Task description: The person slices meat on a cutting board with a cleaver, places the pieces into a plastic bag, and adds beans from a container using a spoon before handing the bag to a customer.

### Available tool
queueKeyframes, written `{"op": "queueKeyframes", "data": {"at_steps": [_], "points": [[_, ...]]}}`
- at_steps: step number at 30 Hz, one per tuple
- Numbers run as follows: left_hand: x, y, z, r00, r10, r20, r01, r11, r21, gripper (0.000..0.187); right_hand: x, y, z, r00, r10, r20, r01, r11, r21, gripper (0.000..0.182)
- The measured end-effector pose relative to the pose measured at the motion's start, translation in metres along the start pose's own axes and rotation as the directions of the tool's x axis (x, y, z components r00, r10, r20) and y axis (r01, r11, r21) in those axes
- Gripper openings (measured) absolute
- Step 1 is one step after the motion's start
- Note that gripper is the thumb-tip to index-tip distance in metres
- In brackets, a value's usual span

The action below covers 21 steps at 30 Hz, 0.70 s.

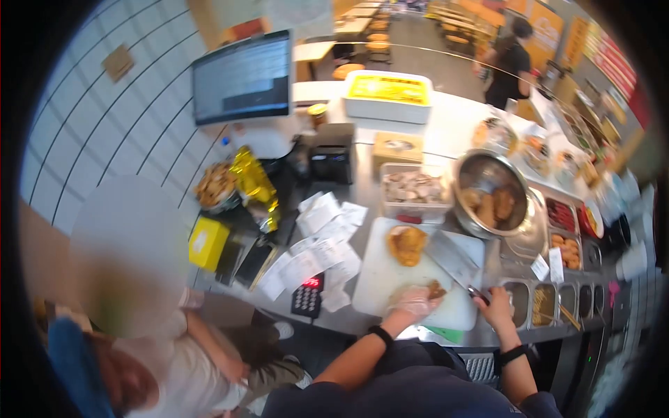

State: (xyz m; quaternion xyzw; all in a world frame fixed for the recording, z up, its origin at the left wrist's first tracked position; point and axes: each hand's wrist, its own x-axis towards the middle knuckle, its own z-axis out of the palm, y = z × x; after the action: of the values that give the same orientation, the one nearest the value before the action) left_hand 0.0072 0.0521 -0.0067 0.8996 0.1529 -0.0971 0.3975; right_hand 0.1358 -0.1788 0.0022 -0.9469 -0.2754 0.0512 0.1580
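Note:
My left hand [411, 305], in a clear plastic glove, has its fingers closed at a small brown piece of meat [436, 289] on the white cutting board [373, 285]. The handle of a cleaver [451, 259] is in my right hand [496, 308], which looks bare. Its broad blade lies slanted over the board, pointing up and left. Just left of the blade rests a golden-brown fried cutlet [406, 245], apart from both hands. A green patch [444, 334] shows at the board's near edge.
Behind the board stand a container of pale slices [414, 187] and a steel bowl [490, 193] holding fried pieces. Food trays [563, 235] line the right. Receipts [317, 254], a keypad [307, 298] and a monitor [242, 80] are left. One person [178, 366] sits lower left; another [512, 66] stands beyond the counter.

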Motion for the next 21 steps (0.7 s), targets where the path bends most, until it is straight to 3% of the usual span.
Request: {"op": "queueKeyframes", "data": {"at_steps": [3,9,12,15,18,19,21], "points": [[-0.004,0.017,-0.003,0.993,-0.121,0.017,0.120,0.992,0.035,0.051,-0.006,0.000,0.002,0.997,0.038,0.061,-0.043,0.995,0.088,0.046],[0.012,0.008,0.035,0.994,-0.081,-0.068,0.093,0.974,0.206,0.039,-0.002,0.009,0.010,0.999,-0.036,0.037,0.032,0.994,0.100,0.041],[0.020,-0.008,0.058,0.987,-0.047,-0.155,0.078,0.976,0.202,0.039,0.004,0.013,0.020,0.992,-0.124,-0.022,0.126,0.985,0.115,0.038],[0.009,0.001,0.057,0.963,0.015,-0.270,0.039,0.980,0.194,0.043,0.003,0.007,0.025,0.993,-0.091,-0.069,0.101,0.984,0.148,0.029],[0.004,0.004,0.058,0.957,-0.036,-0.288,0.110,0.964,0.244,0.042,0.006,0.000,0.018,0.993,-0.116,0.035,0.111,0.985,0.129,0.022],[0.001,0.010,0.057,0.960,-0.037,-0.277,0.119,0.951,0.285,0.042,0.002,-0.004,0.009,0.990,-0.140,-0.011,0.141,0.987,0.083,0.020],[-0.002,0.020,0.052,0.966,-0.035,-0.257,0.132,0.921,0.368,0.041,-0.003,-0.005,-0.001,0.996,-0.092,0.010,0.089,0.981,0.172,0.020]]}}
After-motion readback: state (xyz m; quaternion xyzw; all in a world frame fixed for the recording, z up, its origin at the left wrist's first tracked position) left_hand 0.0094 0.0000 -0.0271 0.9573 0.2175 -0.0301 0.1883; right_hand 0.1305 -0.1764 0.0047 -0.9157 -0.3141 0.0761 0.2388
